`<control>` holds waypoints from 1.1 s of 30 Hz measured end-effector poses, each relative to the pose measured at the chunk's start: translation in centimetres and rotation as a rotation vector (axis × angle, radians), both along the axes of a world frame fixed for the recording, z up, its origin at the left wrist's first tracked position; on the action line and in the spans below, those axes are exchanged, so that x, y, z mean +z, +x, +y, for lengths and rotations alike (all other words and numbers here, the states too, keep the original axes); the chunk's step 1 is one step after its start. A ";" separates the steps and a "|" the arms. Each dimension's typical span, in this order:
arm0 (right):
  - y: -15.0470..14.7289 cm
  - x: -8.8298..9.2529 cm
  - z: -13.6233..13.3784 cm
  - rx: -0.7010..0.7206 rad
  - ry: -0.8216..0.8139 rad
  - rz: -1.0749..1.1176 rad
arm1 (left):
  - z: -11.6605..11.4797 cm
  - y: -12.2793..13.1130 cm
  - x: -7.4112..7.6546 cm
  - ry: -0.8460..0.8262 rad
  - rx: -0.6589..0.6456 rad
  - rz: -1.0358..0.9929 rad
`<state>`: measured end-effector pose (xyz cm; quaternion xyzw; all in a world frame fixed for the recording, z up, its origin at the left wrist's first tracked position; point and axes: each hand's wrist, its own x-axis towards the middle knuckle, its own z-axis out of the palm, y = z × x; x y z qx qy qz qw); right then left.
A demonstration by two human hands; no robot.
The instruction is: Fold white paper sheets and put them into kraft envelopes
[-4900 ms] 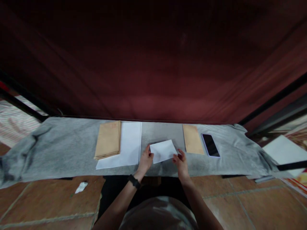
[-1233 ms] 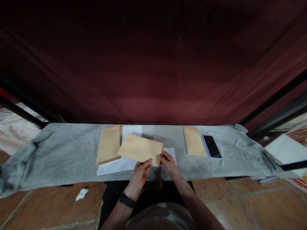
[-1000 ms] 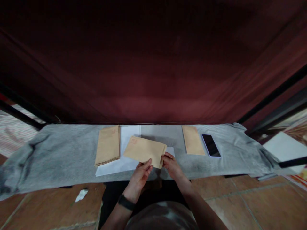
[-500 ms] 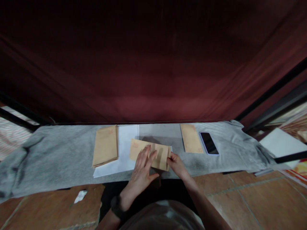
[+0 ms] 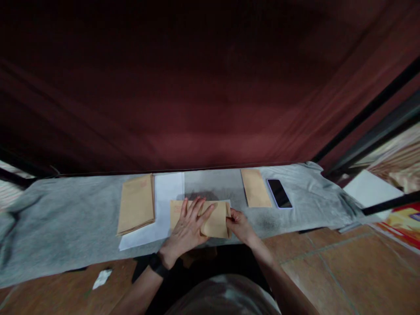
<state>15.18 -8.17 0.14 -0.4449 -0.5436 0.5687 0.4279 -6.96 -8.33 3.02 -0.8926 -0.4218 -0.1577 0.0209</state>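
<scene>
A brown paper envelope (image 5: 216,221) with a faint red print at its left end lies in front of me on the cloth. My left hand (image 5: 187,223) rests on it with fingers spread, pressing its left half down. At the right end my right hand (image 5: 239,223) pinches the envelope's edge, where the paper stands a little open. A sliver of white paper shows behind that end. To the left, a stack of brown envelopes (image 5: 137,203) sits partly on white paper sheets (image 5: 169,192).
A single brown envelope (image 5: 256,188) and a phone (image 5: 279,193) lie to the right on the grey cloth (image 5: 75,214). A dark red panel (image 5: 203,109) rises behind. Crumpled white paper (image 5: 102,278) lies on the tiled floor (image 5: 308,262).
The envelope has turned to lie straighter and closer to me. My left hand has shifted left and flattened on it, while my right hand keeps its pinch. The view has shifted slightly.
</scene>
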 end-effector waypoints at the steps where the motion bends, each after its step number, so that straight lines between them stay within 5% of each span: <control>1: 0.1 -0.2 0.2 -0.018 0.003 -0.021 | 0.0 0.0 0.2 0.004 -0.003 -0.009; 8: 1.0 -1.5 0.7 -0.133 -0.049 -0.229 | -0.3 0.1 -0.4 -0.039 0.014 -0.001; 15: 3.6 1.8 -1.2 -0.419 0.233 -0.416 | 0.3 0.8 -1.6 -0.096 0.057 -0.022; 17: 4.3 2.7 -1.6 -0.338 0.170 -0.351 | 0.4 1.0 -1.9 -0.095 0.050 -0.040; 25: 4.6 4.2 -2.1 0.385 0.027 -0.411 | -1.0 2.0 -3.2 -0.069 -0.109 -0.080; 33: 5.1 0.6 -2.2 0.463 -0.249 -0.344 | -1.5 2.6 -2.7 -0.156 -0.163 -0.032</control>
